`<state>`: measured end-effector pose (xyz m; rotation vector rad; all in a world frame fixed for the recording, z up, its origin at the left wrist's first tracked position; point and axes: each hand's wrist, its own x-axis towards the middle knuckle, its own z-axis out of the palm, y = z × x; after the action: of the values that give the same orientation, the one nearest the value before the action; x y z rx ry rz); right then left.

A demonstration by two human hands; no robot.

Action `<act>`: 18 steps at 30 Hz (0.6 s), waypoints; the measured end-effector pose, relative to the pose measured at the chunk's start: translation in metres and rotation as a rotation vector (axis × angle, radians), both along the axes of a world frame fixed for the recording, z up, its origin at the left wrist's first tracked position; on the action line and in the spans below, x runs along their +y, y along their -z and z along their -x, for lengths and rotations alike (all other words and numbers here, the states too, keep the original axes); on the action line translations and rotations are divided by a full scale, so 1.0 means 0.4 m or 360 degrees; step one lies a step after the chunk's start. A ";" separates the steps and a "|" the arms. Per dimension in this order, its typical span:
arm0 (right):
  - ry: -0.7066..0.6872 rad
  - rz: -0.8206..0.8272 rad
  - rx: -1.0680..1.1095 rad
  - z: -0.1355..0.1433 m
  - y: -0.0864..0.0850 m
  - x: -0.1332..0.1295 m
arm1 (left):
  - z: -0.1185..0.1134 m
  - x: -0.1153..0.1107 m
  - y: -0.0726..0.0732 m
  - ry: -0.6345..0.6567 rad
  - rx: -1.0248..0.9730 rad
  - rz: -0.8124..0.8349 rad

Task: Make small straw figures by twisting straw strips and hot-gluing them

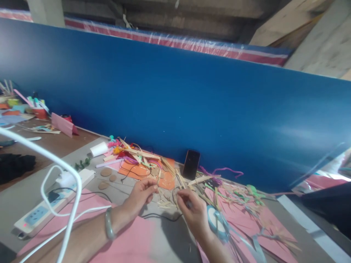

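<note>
My left hand (145,192), with a bangle (109,223) on its wrist, is closed in a pinch on a thin straw strip (159,177) that points upward. To its right, my right hand (194,209) has its fingers curled together. Pale strips (180,179) show just beyond those fingertips, but what they grip is too blurred to make out. Between and below the hands lie short straw scraps (165,202) on the grey table. Straw pieces and cord cover an orange sheet (131,168) beyond the left hand. Round brown discs (106,171) lie left of it.
A phone (191,164) leans against the blue partition (175,98). A tape roll (217,222) and scraps lie on pink paper (274,233) at right. A power strip (35,216) sits at left, with a white tube (71,204) crossing before it. Purple pipe cleaners (227,169) lie behind.
</note>
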<state>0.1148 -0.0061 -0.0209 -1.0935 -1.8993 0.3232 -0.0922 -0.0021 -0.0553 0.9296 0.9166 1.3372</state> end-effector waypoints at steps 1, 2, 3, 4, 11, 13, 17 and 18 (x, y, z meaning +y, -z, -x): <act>-0.0087 -0.0055 -0.0073 0.002 0.005 0.001 | 0.000 -0.001 -0.001 -0.0008 0.0015 0.0005; -0.0175 -0.0097 -0.0135 0.006 0.012 0.003 | 0.000 -0.002 -0.001 -0.0020 0.0033 0.0009; -0.0261 -0.0119 -0.0196 0.011 0.021 0.006 | 0.000 -0.002 -0.002 -0.0036 0.0050 0.0008; -0.0340 -0.0122 -0.0263 0.017 0.031 0.008 | 0.000 -0.001 -0.004 -0.0052 0.0067 0.0009; -0.0203 0.0057 -0.0836 0.025 0.081 0.040 | -0.003 0.003 -0.013 -0.0100 0.0111 0.0014; -0.0066 0.0107 -0.0904 0.016 0.085 0.049 | -0.005 0.001 -0.011 -0.0078 0.0122 0.0015; -0.0118 0.0149 -0.0941 0.014 0.091 0.055 | -0.009 -0.003 -0.004 -0.0055 0.0149 0.0020; -0.0143 0.0150 -0.0939 0.016 0.092 0.055 | -0.009 -0.003 -0.002 -0.0050 0.0156 0.0015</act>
<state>0.1082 0.0160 -0.0577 -1.2628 -2.4776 0.1466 -0.0887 -0.0035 -0.0543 0.9842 1.0157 1.3223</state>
